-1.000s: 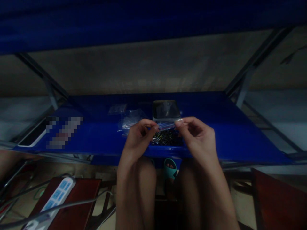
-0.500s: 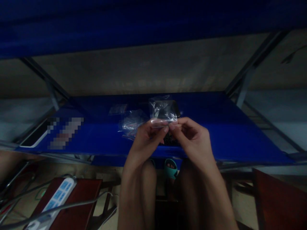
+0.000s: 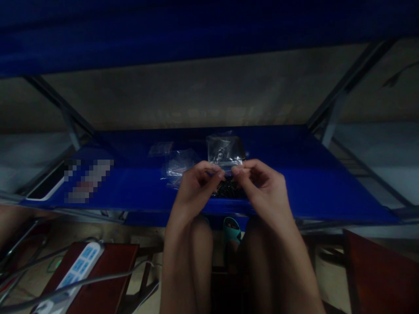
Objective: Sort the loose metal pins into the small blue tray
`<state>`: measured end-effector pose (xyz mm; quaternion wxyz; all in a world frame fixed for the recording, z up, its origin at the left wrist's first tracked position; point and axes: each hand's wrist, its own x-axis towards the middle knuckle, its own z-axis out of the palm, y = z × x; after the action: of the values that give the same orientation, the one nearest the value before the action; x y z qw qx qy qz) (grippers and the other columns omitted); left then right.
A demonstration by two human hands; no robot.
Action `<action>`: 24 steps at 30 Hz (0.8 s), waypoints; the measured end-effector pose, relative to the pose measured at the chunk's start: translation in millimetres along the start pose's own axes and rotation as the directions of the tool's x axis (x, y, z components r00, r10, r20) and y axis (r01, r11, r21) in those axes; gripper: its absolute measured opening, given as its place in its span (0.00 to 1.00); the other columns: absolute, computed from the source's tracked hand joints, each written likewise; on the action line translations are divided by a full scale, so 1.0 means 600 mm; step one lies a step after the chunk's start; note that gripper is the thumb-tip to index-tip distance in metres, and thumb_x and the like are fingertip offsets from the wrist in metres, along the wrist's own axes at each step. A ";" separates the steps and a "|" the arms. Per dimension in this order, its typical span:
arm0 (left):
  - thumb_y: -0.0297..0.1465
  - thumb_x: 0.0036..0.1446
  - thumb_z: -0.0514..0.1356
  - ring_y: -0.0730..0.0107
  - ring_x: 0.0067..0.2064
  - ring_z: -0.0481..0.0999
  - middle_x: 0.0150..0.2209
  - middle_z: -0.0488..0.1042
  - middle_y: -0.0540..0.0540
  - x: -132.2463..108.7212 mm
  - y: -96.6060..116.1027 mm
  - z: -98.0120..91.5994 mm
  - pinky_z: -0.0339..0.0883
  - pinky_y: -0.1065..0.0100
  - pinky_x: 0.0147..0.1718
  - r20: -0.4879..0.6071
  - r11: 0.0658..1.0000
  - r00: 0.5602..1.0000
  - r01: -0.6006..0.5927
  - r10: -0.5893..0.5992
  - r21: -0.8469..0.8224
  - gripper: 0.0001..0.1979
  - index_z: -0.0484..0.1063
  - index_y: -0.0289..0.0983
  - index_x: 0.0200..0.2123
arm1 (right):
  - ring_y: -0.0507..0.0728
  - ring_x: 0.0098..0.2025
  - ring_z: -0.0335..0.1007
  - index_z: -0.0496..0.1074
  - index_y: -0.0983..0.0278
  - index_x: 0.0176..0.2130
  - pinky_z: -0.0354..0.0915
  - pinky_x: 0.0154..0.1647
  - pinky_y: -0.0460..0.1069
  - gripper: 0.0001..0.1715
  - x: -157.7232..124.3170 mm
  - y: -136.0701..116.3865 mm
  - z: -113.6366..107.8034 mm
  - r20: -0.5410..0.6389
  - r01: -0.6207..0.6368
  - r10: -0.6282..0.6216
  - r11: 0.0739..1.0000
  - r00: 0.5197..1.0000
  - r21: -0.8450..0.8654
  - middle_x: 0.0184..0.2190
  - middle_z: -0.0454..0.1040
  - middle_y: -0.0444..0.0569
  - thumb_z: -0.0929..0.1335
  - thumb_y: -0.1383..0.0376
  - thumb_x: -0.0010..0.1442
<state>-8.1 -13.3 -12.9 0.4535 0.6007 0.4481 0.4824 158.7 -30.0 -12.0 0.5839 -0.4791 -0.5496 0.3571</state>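
Observation:
A clear plastic bag (image 3: 224,150) is stretched between my two hands, its near edge pinched at both sides. My left hand (image 3: 201,183) grips the left corner between thumb and fingers. At the right corner, my right hand (image 3: 260,179) holds it in the same kind of pinch. Beneath the hands lies a heap of small dark pieces (image 3: 229,189), too dim to name and partly covered by my fingers. More clear plastic bags (image 3: 180,163) lie loosely on the blue surface, left of my left hand.
Another flat clear bag (image 3: 161,149) lies farther back on the blue table (image 3: 281,148). A tablet-like device (image 3: 46,185) rests at the left edge. A power strip (image 3: 78,270) lies on a red-brown stool (image 3: 114,266) at lower left. A blue shelf (image 3: 209,35) hangs overhead.
My hands have drawn slightly apart, with the left shifting left. More of the dark heap shows between them, and the bag's near edge is spread wider.

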 end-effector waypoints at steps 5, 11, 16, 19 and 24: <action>0.38 0.59 0.68 0.74 0.25 0.70 0.27 0.76 0.51 0.000 0.009 -0.006 0.62 0.71 0.24 -0.033 0.999 0.999 0.030 -0.031 -0.038 0.09 0.76 0.40 0.35 | 0.49 0.26 0.61 0.74 0.63 0.33 0.57 0.25 0.45 0.14 0.001 -0.001 0.000 0.001 -0.008 0.008 1.000 1.000 0.022 0.23 0.69 0.42 0.75 0.56 0.60; 0.38 0.58 0.69 0.74 0.26 0.69 0.28 0.77 0.50 -0.002 0.016 -0.011 0.62 0.70 0.25 -0.098 0.991 0.995 0.016 -0.029 -0.130 0.09 0.76 0.40 0.35 | 0.49 0.25 0.60 0.74 0.63 0.34 0.56 0.24 0.45 0.14 0.000 -0.006 0.006 0.014 -0.030 0.029 0.999 0.999 0.034 0.24 0.69 0.42 0.75 0.55 0.60; 0.38 0.58 0.69 0.74 0.25 0.68 0.30 0.77 0.50 -0.002 0.014 -0.014 0.61 0.69 0.26 -0.133 0.985 0.990 0.020 -0.043 -0.172 0.09 0.76 0.40 0.33 | 0.49 0.25 0.59 0.74 0.62 0.33 0.56 0.24 0.45 0.13 -0.001 -0.008 0.009 0.021 -0.018 0.017 0.999 1.000 0.038 0.23 0.68 0.41 0.74 0.56 0.60; 0.38 0.58 0.68 0.74 0.25 0.68 0.29 0.78 0.50 -0.002 0.013 -0.015 0.61 0.69 0.25 -0.161 0.984 0.986 0.020 -0.049 -0.175 0.08 0.75 0.41 0.33 | 0.49 0.25 0.60 0.74 0.62 0.33 0.56 0.24 0.45 0.13 -0.001 -0.007 0.008 0.021 -0.023 0.022 0.999 1.000 0.035 0.23 0.68 0.41 0.74 0.55 0.60; 0.38 0.58 0.68 0.74 0.26 0.70 0.31 0.79 0.49 -0.002 0.013 -0.018 0.61 0.69 0.25 -0.186 0.987 0.980 0.034 -0.064 -0.157 0.07 0.76 0.41 0.33 | 0.49 0.25 0.62 0.75 0.62 0.34 0.59 0.24 0.45 0.14 0.000 -0.004 0.007 0.003 -0.025 0.025 1.000 1.000 0.018 0.24 0.70 0.43 0.74 0.55 0.60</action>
<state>-18.1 -14.6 -4.0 0.4652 0.5038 0.4658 0.5593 154.5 -30.1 -10.1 0.5828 -0.4801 -0.5411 0.3701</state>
